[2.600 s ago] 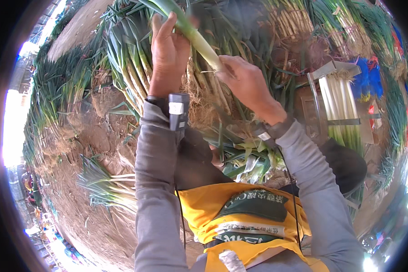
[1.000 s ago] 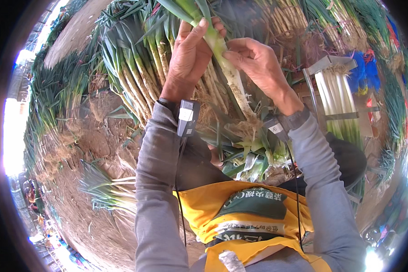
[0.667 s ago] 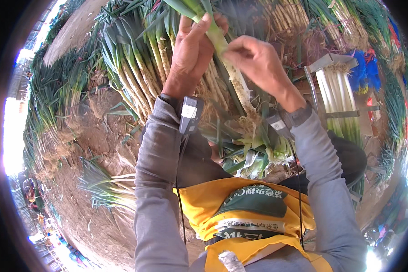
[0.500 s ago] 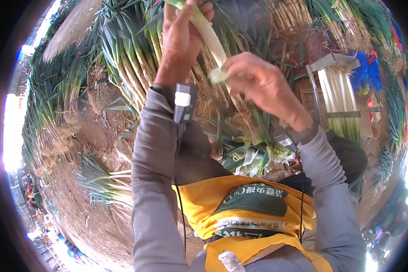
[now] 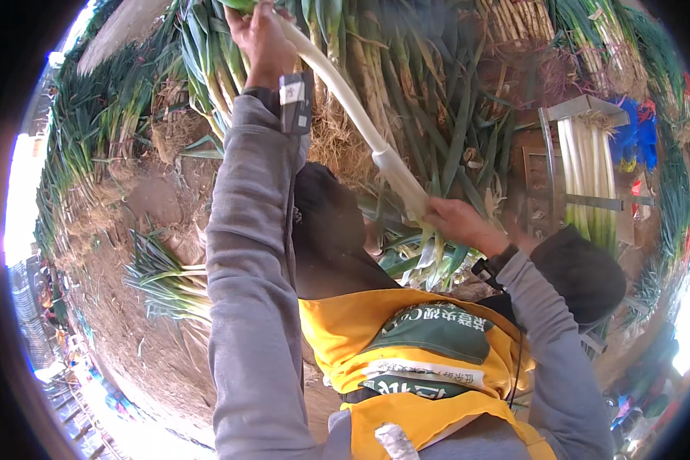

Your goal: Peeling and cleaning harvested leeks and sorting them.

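My left hand [image 5: 267, 40] is closed round a green onion at the upper left, near its green leaves. Its long white stalk [image 5: 337, 86] slants down to the right, smooth and bare. Low on the stalk, a pale sleeve of outer skin [image 5: 399, 178] is stripped down and stretches away from it. My right hand [image 5: 465, 224] pinches the lower end of that skin, above a heap of peeled leaves and skins [image 5: 433, 264]. What the fingertips grip exactly is partly hidden.
Unpeeled green onions [image 5: 360, 69] with roots lie in a pile ahead. On the right, a metal rack [image 5: 590, 201] holds clean white stalks. A small bunch [image 5: 165, 280] lies on the dirt floor at left. More onions line both sides. My dark-trousered knee [image 5: 583, 264] is beside the rack.
My right hand has pulled down and toward me, drawing the outer skin along the stalk. My left hand has moved up and left with the onion, and more white stalk shows.
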`<act>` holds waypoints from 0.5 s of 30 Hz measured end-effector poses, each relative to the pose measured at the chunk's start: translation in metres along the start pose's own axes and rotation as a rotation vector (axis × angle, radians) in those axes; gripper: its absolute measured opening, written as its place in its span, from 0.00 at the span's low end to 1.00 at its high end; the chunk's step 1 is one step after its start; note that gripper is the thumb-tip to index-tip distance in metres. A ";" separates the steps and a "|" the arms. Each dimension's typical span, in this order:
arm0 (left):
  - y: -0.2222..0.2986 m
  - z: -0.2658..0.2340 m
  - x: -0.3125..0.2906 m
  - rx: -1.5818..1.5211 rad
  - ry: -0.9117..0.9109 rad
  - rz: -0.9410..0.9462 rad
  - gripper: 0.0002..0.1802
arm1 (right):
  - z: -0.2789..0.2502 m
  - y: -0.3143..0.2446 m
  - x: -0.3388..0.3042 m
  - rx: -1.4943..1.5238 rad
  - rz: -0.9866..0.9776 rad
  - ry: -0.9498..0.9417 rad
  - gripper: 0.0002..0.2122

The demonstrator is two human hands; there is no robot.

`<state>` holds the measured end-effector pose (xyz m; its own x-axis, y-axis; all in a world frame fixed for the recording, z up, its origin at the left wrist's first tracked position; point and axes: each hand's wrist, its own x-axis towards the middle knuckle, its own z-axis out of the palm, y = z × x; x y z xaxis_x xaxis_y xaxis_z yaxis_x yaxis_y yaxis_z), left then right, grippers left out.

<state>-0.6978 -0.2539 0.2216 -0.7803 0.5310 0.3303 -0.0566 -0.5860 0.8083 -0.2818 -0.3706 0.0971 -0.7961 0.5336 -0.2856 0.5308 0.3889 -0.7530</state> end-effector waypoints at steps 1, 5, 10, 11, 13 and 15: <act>-0.005 -0.010 -0.001 0.003 0.062 -0.043 0.24 | 0.005 -0.001 0.000 -0.082 0.056 -0.041 0.09; -0.005 -0.013 0.002 0.067 0.083 0.017 0.29 | 0.010 -0.008 -0.001 -0.064 0.055 -0.036 0.10; 0.012 -0.003 0.004 0.028 0.168 -0.024 0.35 | -0.038 -0.059 0.004 -0.202 -0.114 0.667 0.18; 0.014 -0.009 0.006 -0.040 0.131 -0.005 0.36 | -0.046 -0.073 0.017 -0.203 -0.122 0.675 0.18; 0.012 -0.018 0.012 0.065 0.232 -0.083 0.45 | -0.055 -0.090 0.042 -0.506 -0.431 0.833 0.22; 0.002 -0.011 0.011 0.051 0.285 -0.152 0.47 | -0.045 -0.071 0.060 -0.497 -0.413 0.785 0.24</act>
<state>-0.7136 -0.2554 0.2214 -0.9088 0.4128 0.0599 -0.1601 -0.4777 0.8638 -0.3549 -0.3326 0.1600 -0.6237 0.5600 0.5453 0.4609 0.8269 -0.3221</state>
